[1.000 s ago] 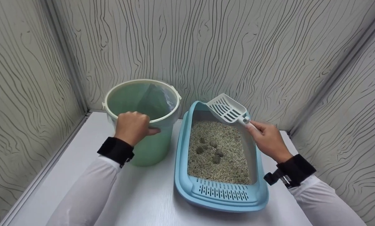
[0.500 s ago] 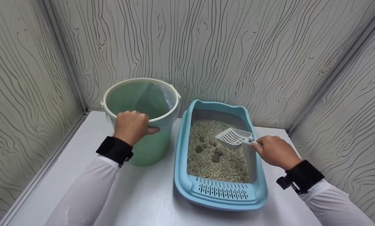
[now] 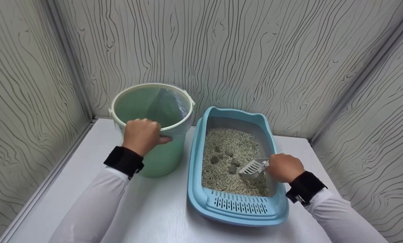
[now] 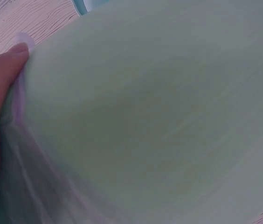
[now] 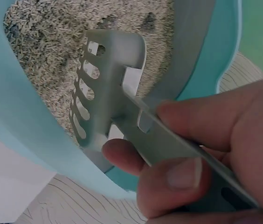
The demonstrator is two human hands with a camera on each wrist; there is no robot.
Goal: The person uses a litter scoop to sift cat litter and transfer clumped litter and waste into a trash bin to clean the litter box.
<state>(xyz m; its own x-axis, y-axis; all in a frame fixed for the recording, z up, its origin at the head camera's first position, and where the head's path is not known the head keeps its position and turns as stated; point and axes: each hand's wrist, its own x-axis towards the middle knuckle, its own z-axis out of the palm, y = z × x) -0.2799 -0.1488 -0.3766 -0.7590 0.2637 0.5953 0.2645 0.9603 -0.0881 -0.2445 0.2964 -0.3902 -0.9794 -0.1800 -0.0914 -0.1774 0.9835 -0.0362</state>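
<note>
My right hand (image 3: pixel 285 167) grips the handle of a slotted litter scoop (image 5: pixel 108 88). In the head view the scoop's front edge meets the litter (image 3: pixel 221 182), just right of several dark clumps (image 3: pixel 232 168). That litter lies in a blue litter box (image 3: pixel 238 219) with a slotted front ledge. On the left, my left hand (image 3: pixel 141 136) grips the near rim of a green bucket (image 3: pixel 164 158), thumb outside; the other fingers are hidden behind the hand. A thin clear bag (image 3: pixel 179 101) lines the bucket. The left wrist view shows the thumb (image 4: pixel 5 70) against the bucket's wall.
Both containers stand side by side on a white table (image 3: pixel 147 216). Behind them rises a wood-grain patterned wall (image 3: pixel 201 50), and similar panels close in at left and right. The bucket almost touches the litter box's left side.
The scoop has come down from above the box's far edge to the litter near the clumps, carried by my right hand. My left hand stays on the bucket rim.
</note>
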